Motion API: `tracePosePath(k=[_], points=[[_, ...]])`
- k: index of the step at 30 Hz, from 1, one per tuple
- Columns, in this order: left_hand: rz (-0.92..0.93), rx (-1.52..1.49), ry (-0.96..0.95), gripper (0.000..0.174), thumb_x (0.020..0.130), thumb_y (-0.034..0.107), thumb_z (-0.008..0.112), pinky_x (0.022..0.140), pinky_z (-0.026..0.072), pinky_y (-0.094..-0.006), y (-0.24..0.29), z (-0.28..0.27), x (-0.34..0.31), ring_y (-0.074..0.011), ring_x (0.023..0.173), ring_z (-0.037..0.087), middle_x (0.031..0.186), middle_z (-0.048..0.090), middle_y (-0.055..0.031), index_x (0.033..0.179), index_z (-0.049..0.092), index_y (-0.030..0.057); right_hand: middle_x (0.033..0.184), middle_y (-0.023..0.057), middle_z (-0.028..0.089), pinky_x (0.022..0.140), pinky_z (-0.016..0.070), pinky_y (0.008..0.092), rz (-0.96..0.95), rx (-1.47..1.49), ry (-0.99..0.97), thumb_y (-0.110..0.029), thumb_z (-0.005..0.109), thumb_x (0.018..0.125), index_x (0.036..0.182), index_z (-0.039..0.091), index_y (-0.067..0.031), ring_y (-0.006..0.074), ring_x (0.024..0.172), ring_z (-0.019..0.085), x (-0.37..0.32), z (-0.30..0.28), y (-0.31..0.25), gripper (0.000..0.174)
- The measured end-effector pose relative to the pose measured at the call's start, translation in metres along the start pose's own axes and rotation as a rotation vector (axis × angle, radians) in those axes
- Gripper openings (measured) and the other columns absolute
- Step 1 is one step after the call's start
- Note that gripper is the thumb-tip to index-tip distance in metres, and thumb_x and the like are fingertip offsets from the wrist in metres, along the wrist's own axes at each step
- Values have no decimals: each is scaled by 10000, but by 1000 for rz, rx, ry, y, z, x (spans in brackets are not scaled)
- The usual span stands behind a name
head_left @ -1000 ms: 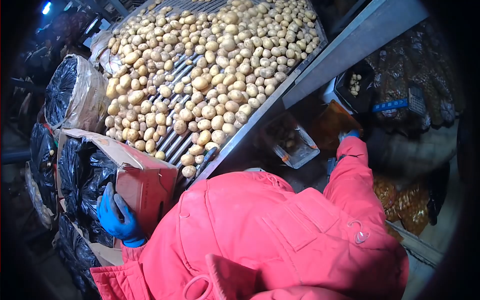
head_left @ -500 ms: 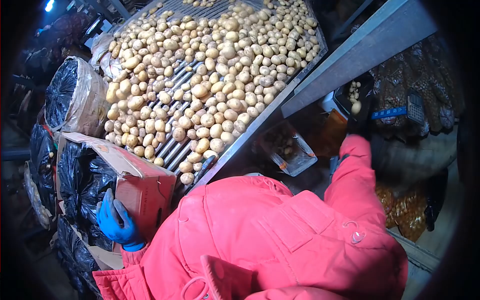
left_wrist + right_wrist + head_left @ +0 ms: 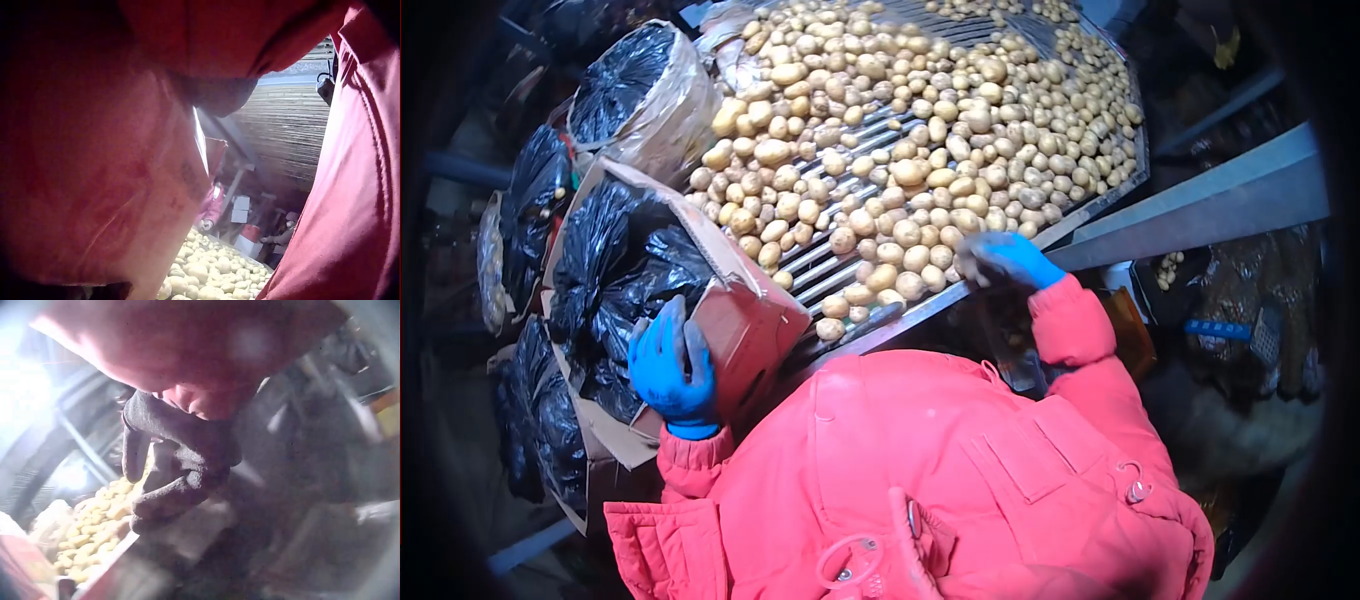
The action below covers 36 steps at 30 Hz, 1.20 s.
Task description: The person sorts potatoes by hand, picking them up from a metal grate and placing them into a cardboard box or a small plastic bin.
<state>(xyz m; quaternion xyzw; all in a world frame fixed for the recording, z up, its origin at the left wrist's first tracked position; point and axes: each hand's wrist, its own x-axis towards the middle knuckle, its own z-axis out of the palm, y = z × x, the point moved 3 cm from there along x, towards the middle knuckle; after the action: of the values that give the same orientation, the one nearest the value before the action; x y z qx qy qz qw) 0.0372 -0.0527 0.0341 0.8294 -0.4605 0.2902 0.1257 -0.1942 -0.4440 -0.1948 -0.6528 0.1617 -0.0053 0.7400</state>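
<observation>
In a blue glove, the left hand point(image 3: 673, 365) rests with extended fingers at the edge of a red cardboard box point(image 3: 745, 325) lined with a black plastic bag point(image 3: 615, 240). Sleeve and box fill most of the left wrist view, where no fingers can be made out. The gloved right hand point(image 3: 1012, 258) is over the metal rim point(image 3: 960, 290) of a slatted surface heaped with potatoes point(image 3: 910, 172). Seen from the right wrist, the right hand point(image 3: 181, 462) has loosely bent fingers, with nothing visible between them.
A round sack point(image 3: 690, 120) with black lining stands behind the box. A wide metal beam point(image 3: 1200, 210) slants off to the right. Beyond it are an orange container point(image 3: 1135, 335), a blue-marked device point(image 3: 1218, 328) and filled net bags. More black bags point(image 3: 560, 410) lie left.
The right hand has come from the dark containers at the right back to the potato surface's rim. The head view has shifted. The left hand stays at the box.
</observation>
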Motion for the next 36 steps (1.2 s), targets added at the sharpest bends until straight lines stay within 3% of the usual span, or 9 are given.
tracePosePath(k=[4, 9, 15, 18, 22, 25, 27, 31, 36], points=[[3, -8, 2, 222, 919, 98, 639, 954, 492, -434, -2, 0, -1, -279, 985, 682, 1093, 722, -116, 1113, 703, 10, 1138, 189, 662, 943, 500, 396, -355, -665, 448, -208, 614, 902, 1194, 626, -41, 326, 1085, 635, 119, 11, -12, 336], [-14, -3, 6, 229, 900, 95, 647, 951, 490, -436, -2, -1, 0, -283, 978, 681, 1087, 724, -117, 1106, 703, 13, 1329, 173, 526, 998, 449, 474, -161, -1078, 522, -370, 607, 887, 1259, 620, -166, 401, 1142, 534, 191, 49, -12, 425], [-47, -11, -13, 243, 887, 85, 647, 942, 492, -448, -3, -2, 1, -291, 977, 680, 1082, 723, -121, 1113, 697, 12, 1211, 160, 609, 872, 503, 482, -47, -976, 401, -313, 685, 847, 1131, 656, -136, 376, 1019, 608, 204, 60, -27, 336], [-58, -4, -31, 258, 880, 82, 650, 943, 490, -451, -3, -3, 4, -291, 984, 679, 1091, 720, -124, 1124, 691, 11, 1063, 145, 660, 780, 523, 465, 11, -104, 200, -242, 741, 787, 1050, 636, -73, 363, 902, 636, 220, 4, 0, 330], [-83, -10, -54, 278, 872, 79, 656, 955, 484, -452, -4, -1, 5, -293, 995, 675, 1101, 715, -127, 1138, 684, 4, 931, 150, 679, 701, 529, 402, -454, -551, 576, -238, 730, 806, 1046, 650, -39, 290, 812, 662, 208, -121, 7, 321], [-101, -11, -84, 281, 872, 76, 655, 965, 479, -456, -5, 0, 6, -293, 997, 674, 1101, 715, -129, 1141, 679, -1, 928, 163, 686, 726, 541, 411, -148, -1075, 856, -312, 688, 833, 1123, 649, -57, 309, 839, 678, 198, -172, -21, 389], [-103, -5, -88, 277, 874, 76, 654, 968, 477, -460, -5, 2, 7, -291, 998, 673, 1102, 714, -130, 1139, 679, -2, 940, 172, 692, 764, 550, 432, 185, -629, 842, -347, 651, 849, 1174, 635, -73, 348, 877, 683, 206, -176, -27, 426], [-107, 14, -104, 266, 880, 74, 643, 971, 475, -466, -5, 3, 6, -287, 994, 674, 1100, 713, -130, 1132, 678, -5, 1235, 293, 596, 937, 504, 470, 266, -1006, 899, -430, 743, 740, 1300, 540, -58, 432, 1125, 596, 230, -151, -8, 703], [-112, 29, -141, 266, 874, 68, 630, 970, 473, -481, -6, 3, 7, -297, 993, 675, 1103, 709, -149, 1121, 677, -19, 1216, 258, 631, 941, 508, 449, 6, -1053, 726, -436, 795, 711, 1295, 538, -51, 396, 1133, 616, 248, -138, -46, 746]])
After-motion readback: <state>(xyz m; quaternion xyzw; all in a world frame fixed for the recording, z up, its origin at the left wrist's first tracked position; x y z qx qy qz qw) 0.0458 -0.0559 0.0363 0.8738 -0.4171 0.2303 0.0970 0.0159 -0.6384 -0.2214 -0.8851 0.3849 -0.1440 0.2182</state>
